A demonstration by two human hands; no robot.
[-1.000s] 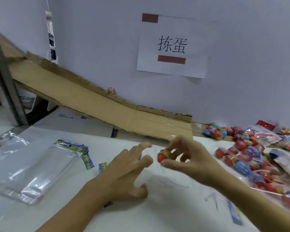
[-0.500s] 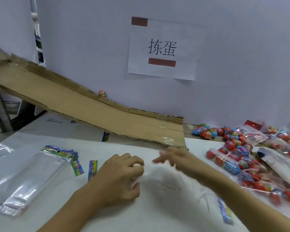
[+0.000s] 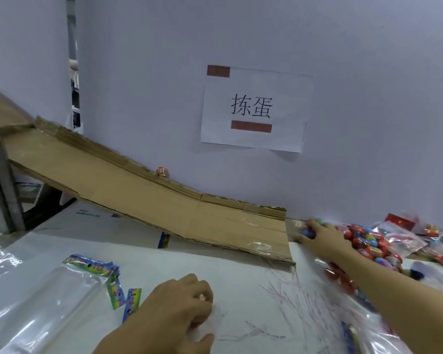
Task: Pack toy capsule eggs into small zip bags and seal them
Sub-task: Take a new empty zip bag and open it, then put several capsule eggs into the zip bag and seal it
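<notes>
Fingers of right hand [image 3: 322,238] curl over a blue egg [image 3: 308,233] at the loose egg pile [image 3: 363,241] by the wall; left hand [image 3: 179,310] rests curled on the table [image 3: 215,264], grip unclear. Wall sign [image 3: 253,108] reads "拣蛋". One egg [image 3: 162,172] sits on the cardboard ramp [image 3: 138,195]. Bag stack [image 3: 41,302] lies left.

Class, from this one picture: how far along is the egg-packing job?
Done: filled bags lie at the right. In hand: the right hand reaches into the loose eggs; the left hand grips something unclear. Left: a stack of empty bags remains.
</notes>
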